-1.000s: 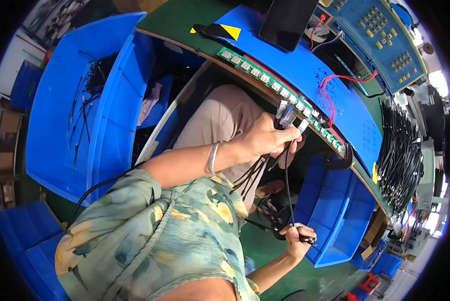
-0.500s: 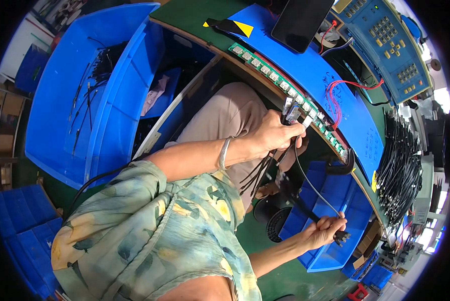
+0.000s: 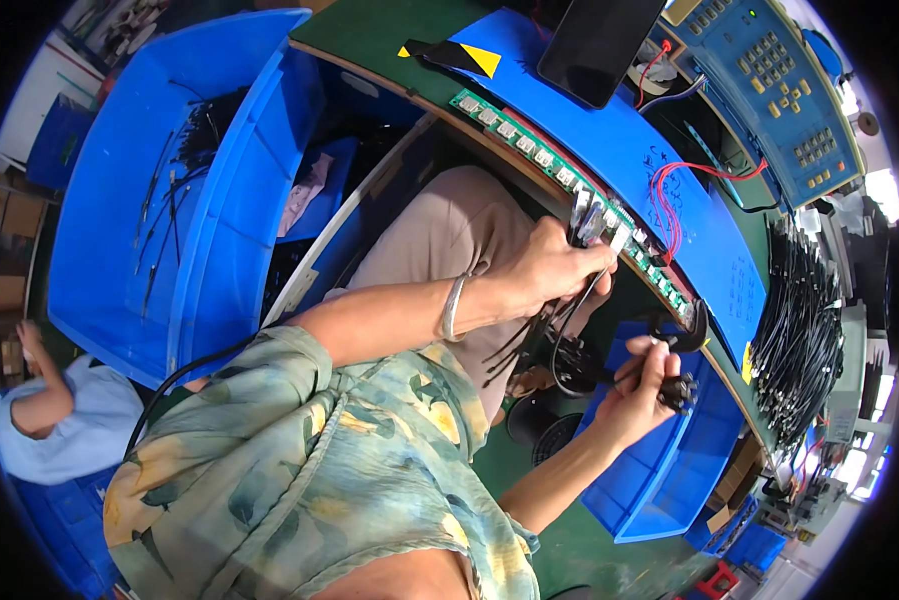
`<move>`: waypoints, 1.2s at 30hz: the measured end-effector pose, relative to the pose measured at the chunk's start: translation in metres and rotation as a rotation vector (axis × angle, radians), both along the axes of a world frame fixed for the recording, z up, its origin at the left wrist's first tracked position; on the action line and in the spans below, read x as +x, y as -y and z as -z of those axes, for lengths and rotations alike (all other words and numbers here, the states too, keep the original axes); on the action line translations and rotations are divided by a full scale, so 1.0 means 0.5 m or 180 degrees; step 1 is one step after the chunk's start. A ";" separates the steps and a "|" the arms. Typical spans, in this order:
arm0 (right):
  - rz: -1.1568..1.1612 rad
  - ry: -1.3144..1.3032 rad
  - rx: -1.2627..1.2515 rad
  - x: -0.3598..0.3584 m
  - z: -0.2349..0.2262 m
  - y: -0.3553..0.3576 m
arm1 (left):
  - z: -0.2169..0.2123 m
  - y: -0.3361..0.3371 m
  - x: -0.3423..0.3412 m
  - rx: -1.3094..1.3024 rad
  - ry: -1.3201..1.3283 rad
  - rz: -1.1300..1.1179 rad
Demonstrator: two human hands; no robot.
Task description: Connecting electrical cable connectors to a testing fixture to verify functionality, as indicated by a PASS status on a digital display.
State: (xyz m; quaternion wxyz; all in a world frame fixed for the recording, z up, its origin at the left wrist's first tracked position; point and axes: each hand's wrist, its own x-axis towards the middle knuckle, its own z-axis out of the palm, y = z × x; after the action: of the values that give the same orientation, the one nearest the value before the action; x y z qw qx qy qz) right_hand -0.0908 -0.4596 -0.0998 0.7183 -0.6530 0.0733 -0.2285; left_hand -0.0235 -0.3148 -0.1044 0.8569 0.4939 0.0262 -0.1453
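My left hand (image 3: 559, 262), with a bracelet on its wrist, is closed on several black cables. Their silver and white plugs (image 3: 591, 215) stick up past the fingers, close against a green circuit-board strip (image 3: 525, 143) with a row of white sockets along the bench edge. Whether a plug sits in a socket I cannot tell. Lower right, my right hand (image 3: 641, 392) is wrapped round a bundle of black cables, whose dark connector ends (image 3: 678, 393) jut out beside the fingers. Loose cable lengths (image 3: 564, 350) hang between the two hands.
A blue bin (image 3: 119, 200) with black cables stands at left; another blue bin (image 3: 659, 470) sits below my right hand. A phone (image 3: 599, 50), a blue tester (image 3: 779, 90) and a heap of black cables (image 3: 797, 330) lie on the bench. Another person (image 3: 64, 425) is at far left.
My right hand has moved up toward the bench, and the cable stretched between my hands has slackened into a loop. My left hand stays by the strip. Another person has appeared at far left.
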 end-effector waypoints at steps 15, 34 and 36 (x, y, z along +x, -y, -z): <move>-0.0677 -0.0209 0.0706 0.091 0.032 -0.025 | 0.001 -0.010 0.015 0.0155 0.0056 0.0132; -0.0597 -0.0277 0.1275 0.101 0.034 -0.033 | -0.002 -0.009 0.020 0.0053 0.0000 0.0121; -0.0698 -0.0278 0.1292 0.102 0.040 -0.030 | -0.008 -0.010 0.017 0.0067 -0.0010 0.0086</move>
State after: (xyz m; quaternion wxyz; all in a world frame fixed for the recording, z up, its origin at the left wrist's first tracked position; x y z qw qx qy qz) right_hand -0.0399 -0.4445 -0.1195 0.8516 -0.5085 0.0775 -0.1012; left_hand -0.0150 -0.3100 -0.1003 0.8496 0.5030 0.0224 -0.1573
